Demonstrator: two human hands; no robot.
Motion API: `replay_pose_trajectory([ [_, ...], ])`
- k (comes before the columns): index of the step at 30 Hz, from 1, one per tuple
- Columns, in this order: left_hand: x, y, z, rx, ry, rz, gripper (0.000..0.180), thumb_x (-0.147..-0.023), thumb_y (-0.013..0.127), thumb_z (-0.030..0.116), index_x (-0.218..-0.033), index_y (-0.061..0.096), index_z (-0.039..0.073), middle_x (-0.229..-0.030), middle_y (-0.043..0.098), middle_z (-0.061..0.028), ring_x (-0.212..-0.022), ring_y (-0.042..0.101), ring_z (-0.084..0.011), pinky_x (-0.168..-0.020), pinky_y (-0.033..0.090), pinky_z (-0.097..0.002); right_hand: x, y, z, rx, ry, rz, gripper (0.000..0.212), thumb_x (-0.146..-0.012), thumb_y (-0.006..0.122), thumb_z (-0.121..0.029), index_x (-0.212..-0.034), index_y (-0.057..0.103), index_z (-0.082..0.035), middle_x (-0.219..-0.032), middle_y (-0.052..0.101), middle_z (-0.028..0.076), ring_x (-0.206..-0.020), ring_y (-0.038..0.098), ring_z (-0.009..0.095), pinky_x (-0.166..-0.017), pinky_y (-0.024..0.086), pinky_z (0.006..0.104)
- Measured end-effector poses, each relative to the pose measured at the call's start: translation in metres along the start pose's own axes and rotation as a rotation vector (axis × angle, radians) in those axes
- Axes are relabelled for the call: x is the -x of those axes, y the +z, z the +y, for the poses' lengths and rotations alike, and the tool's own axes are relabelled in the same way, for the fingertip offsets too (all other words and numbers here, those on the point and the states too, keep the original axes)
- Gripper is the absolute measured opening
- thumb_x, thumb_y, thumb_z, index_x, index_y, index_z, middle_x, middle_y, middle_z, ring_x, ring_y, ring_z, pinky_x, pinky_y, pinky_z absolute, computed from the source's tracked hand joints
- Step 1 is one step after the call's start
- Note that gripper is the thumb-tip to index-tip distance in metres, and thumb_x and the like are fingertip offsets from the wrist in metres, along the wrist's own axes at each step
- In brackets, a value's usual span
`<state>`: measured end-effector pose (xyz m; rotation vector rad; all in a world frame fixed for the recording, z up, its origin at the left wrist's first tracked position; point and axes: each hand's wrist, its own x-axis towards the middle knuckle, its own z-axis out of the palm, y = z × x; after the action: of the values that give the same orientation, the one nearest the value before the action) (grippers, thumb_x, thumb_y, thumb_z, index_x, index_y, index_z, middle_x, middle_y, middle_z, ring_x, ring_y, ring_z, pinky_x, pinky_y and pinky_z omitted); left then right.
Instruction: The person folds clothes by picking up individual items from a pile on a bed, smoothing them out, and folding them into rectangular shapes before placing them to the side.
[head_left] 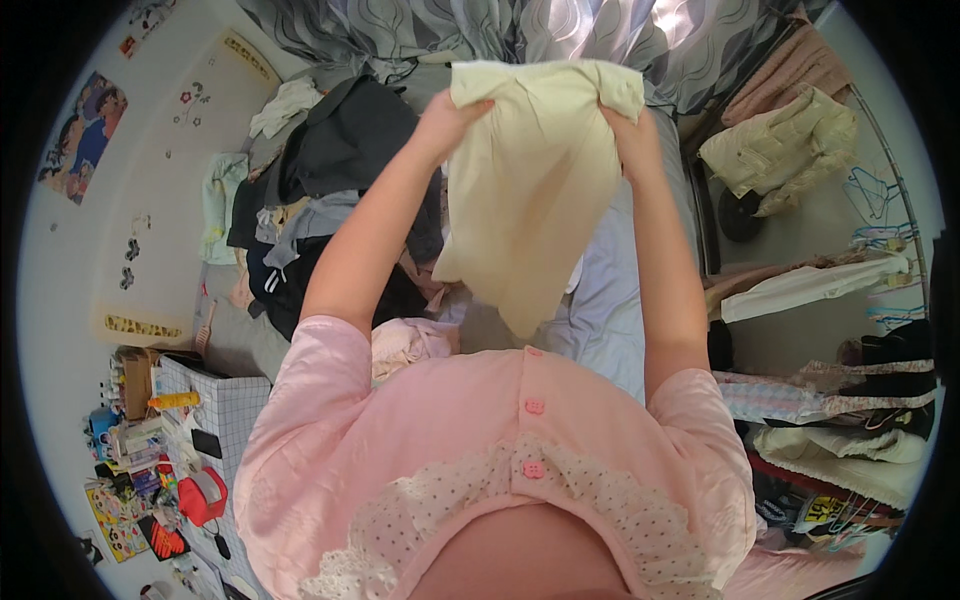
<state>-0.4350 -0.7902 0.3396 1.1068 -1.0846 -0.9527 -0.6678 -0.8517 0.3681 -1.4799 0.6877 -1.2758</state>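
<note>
Stretched between my two raised hands, a cream-coloured garment (540, 170) hangs over the bed, its lower end narrowing to a point. Its exact kind does not show. My left hand (452, 122) is closed on the upper left edge, the fingers partly hidden by the cloth. At the upper right corner, where the fabric bunches up, my right hand (636, 142) grips it. Left of the garment lies a heap of clothes with a dark grey piece (345, 135) on top. Pale blue-lilac cloth (612, 300) is spread beneath and to the right.
Grey patterned curtains (420, 25) hang at the far side. Along the right, a rack carries several hangers (872, 195), a pale puffer jacket (785, 145) and other clothes. At lower left stands a checked-top table (225, 410) with a red item (203, 497) and clutter around it.
</note>
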Motion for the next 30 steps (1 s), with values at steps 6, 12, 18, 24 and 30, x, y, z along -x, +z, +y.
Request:
replay_pose_trajectory([
  [6, -0.023, 0.012, 0.066, 0.033, 0.242, -0.002, 0.023, -0.075, 0.060, 0.006, -0.096, 0.057, -0.001, -0.091, 0.060, -0.0059, -0.079, 0.056, -0.0134, -0.071, 0.044, -0.0257, -0.028, -0.004, -0.051, 0.115, -0.252, 0.032, 0.020, -0.074, 0.059, -0.004, -0.093, 0.058, 0.000, -0.088, 0.060, 0.004, -0.079, 0.055, 0.011, -0.069, 0.043, 0.0239],
  [12, 0.007, 0.017, 0.089, -0.132, 0.332, 0.033, 0.025, -0.071, 0.062, 0.005, -0.094, 0.057, 0.000, -0.090, 0.061, -0.0047, -0.079, 0.056, -0.0128, -0.071, 0.044, -0.0257, -0.001, -0.016, -0.065, 0.272, -0.417, 0.180, 0.022, -0.074, 0.059, -0.005, -0.095, 0.058, 0.001, -0.088, 0.060, 0.005, -0.077, 0.055, 0.012, -0.068, 0.043, 0.0250],
  [18, 0.092, -0.005, 0.006, -0.167, 0.015, -0.187, 0.028, -0.069, 0.061, 0.003, -0.096, 0.058, 0.001, -0.092, 0.060, -0.0029, -0.082, 0.053, -0.0092, -0.076, 0.042, -0.0253, 0.115, -0.037, -0.001, 0.405, -0.118, -0.065, 0.021, -0.070, 0.057, -0.002, -0.090, 0.060, 0.000, -0.084, 0.063, 0.006, -0.077, 0.057, 0.012, -0.069, 0.044, 0.0258],
  [24, 0.199, -0.021, -0.110, 0.067, -0.357, -0.257, 0.029, -0.070, 0.058, 0.001, -0.100, 0.057, 0.001, -0.096, 0.059, -0.0017, -0.086, 0.054, -0.0106, -0.077, 0.042, -0.0240, 0.238, -0.031, 0.068, 0.079, 0.467, -0.132, 0.027, -0.073, 0.056, -0.002, -0.100, 0.057, -0.003, -0.095, 0.059, 0.002, -0.088, 0.051, 0.010, -0.076, 0.040, 0.0245],
  [30, 0.254, -0.041, -0.156, 0.178, -0.678, -0.403, 0.037, -0.069, 0.056, 0.000, -0.106, 0.054, 0.002, -0.103, 0.056, -0.0021, -0.095, 0.051, -0.0122, -0.085, 0.037, -0.0257, 0.305, -0.041, 0.106, 0.111, 0.579, -0.288, 0.028, -0.076, 0.057, -0.005, -0.103, 0.056, -0.004, -0.095, 0.058, -0.001, -0.087, 0.051, 0.008, -0.076, 0.040, 0.0235],
])
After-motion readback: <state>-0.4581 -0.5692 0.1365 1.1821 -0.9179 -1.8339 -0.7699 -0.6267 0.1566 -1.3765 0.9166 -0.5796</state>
